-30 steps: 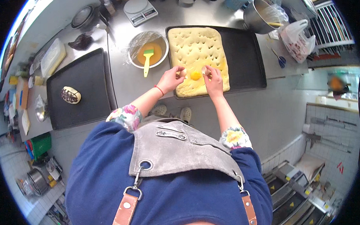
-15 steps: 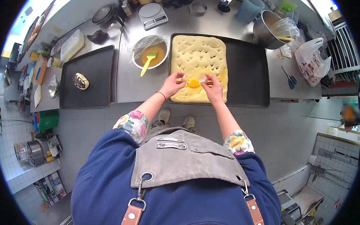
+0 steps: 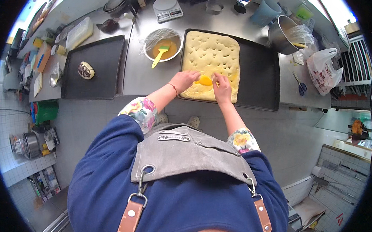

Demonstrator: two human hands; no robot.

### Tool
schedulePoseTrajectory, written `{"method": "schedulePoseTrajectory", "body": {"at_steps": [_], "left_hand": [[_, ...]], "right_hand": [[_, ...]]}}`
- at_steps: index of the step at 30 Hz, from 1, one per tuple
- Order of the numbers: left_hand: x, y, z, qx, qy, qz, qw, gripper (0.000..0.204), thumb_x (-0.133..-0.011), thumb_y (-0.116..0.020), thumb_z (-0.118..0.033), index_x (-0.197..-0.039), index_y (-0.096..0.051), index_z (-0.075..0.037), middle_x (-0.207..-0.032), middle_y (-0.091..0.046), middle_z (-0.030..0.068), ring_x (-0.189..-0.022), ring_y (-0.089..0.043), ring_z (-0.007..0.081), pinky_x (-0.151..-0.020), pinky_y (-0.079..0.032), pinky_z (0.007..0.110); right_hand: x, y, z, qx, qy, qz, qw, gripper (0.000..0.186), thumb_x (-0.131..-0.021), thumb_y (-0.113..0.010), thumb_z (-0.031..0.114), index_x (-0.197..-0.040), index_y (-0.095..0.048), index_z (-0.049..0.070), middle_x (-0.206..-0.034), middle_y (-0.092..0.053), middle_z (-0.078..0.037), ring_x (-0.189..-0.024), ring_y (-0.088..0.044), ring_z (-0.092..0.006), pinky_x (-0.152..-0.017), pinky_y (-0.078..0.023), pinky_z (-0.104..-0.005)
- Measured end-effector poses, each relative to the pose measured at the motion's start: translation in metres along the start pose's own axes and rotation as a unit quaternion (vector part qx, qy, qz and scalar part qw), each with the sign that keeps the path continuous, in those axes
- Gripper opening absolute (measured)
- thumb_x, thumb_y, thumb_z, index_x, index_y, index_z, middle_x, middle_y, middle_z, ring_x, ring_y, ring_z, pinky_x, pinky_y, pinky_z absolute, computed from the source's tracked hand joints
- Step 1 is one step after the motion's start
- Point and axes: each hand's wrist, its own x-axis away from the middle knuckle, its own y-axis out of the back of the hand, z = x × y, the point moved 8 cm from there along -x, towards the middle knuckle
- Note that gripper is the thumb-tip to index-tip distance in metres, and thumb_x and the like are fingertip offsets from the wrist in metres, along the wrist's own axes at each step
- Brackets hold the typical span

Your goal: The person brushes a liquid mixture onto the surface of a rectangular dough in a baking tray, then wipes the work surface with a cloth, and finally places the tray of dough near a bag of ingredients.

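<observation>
A broad slab of dimpled yellow dough (image 3: 212,52) lies on the left part of a dark baking tray (image 3: 256,71). Over its near part sits a bright yellow egg yolk (image 3: 204,80), between my two hands. My left hand (image 3: 184,82) is pinched closed at the yolk's left, its eggshell half now mostly hidden by the fingers. On the yolk's other side, my right hand (image 3: 222,89) grips a pale eggshell half (image 3: 213,77) between thumb and fingers. Both hands are low over the dough; whether they touch it I cannot tell.
Left of the dough stands a bowl (image 3: 149,39) of yellowish liquid with a green brush (image 3: 160,56) in it. A second tray (image 3: 105,80) bears one striped bun (image 3: 86,70). Farther back is a scale (image 3: 167,10); at right, a metal pot (image 3: 277,39), scissors (image 3: 302,87) and a plastic bag (image 3: 323,68).
The view has shifted slightly, so the table's things sit a little to the right. My left fingers have turned and closed more over their shell. The yolk remains between my hands.
</observation>
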Motion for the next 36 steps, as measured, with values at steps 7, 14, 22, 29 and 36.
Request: {"method": "schedulePoseTrajectory", "body": {"at_steps": [7, 14, 22, 29, 36], "left_hand": [[0.021, -0.037, 0.046, 0.395, 0.259, -0.055, 0.880, 0.036, -0.082, -0.068, -0.009, -0.116, -0.059, -0.004, -0.106, -0.067, 0.0093, -0.093, -0.068, 0.0210, -0.082, -0.055, 0.030], [0.059, -0.053, 0.020, 0.792, 0.282, -0.006, 0.542, 0.052, -0.088, -0.068, -0.005, -0.134, -0.044, -0.004, -0.124, -0.057, 0.0064, -0.114, -0.058, 0.0165, -0.098, -0.050, 0.031], [0.218, 0.034, 0.072, 0.855, 0.232, -0.126, 0.447, 0.059, -0.089, -0.065, -0.010, -0.143, -0.041, -0.011, -0.128, -0.057, 0.0036, -0.115, -0.058, 0.0189, -0.103, -0.046, 0.036], [0.479, 0.124, 0.209, 0.783, 0.311, -0.378, 0.383, 0.053, -0.090, -0.064, -0.011, -0.138, -0.042, -0.009, -0.123, -0.058, 0.0057, -0.111, -0.061, 0.0192, -0.100, -0.050, 0.031], [0.713, 0.189, 0.382, 0.644, 0.438, -0.499, 0.380, 0.038, -0.093, -0.059, -0.011, -0.129, -0.048, -0.007, -0.114, -0.062, 0.0074, -0.099, -0.064, 0.0173, -0.088, -0.056, 0.030]], "right_hand": [[0.018, -0.014, -0.042, -0.165, -0.202, 0.033, 0.965, 0.046, -0.079, -0.075, 0.015, -0.122, -0.062, 0.005, -0.098, -0.067, -0.012, -0.080, -0.062, -0.0196, -0.074, -0.051, -0.0315], [0.008, -0.049, 0.034, -0.119, -0.059, 0.198, 0.971, 0.055, -0.081, -0.076, 0.024, -0.130, -0.058, 0.007, -0.110, -0.066, -0.013, -0.092, -0.062, -0.0256, -0.083, -0.049, -0.0355], [0.025, -0.115, 0.206, -0.158, 0.111, 0.348, 0.917, 0.085, -0.079, -0.077, 0.018, -0.149, -0.029, 0.006, -0.142, -0.044, -0.019, -0.116, -0.053, -0.0291, -0.097, -0.045, -0.0400], [0.067, -0.244, 0.234, -0.067, 0.108, 0.421, 0.898, 0.039, -0.083, -0.071, 0.011, -0.120, -0.061, 0.005, -0.104, -0.064, -0.012, -0.070, -0.058, -0.0160, -0.065, -0.050, -0.0305], [0.155, -0.405, 0.228, -0.164, -0.195, 0.474, 0.843, 0.040, -0.085, -0.071, 0.013, -0.121, -0.060, 0.000, -0.108, -0.067, -0.014, -0.098, -0.062, -0.0198, -0.088, -0.049, -0.0341]]}}
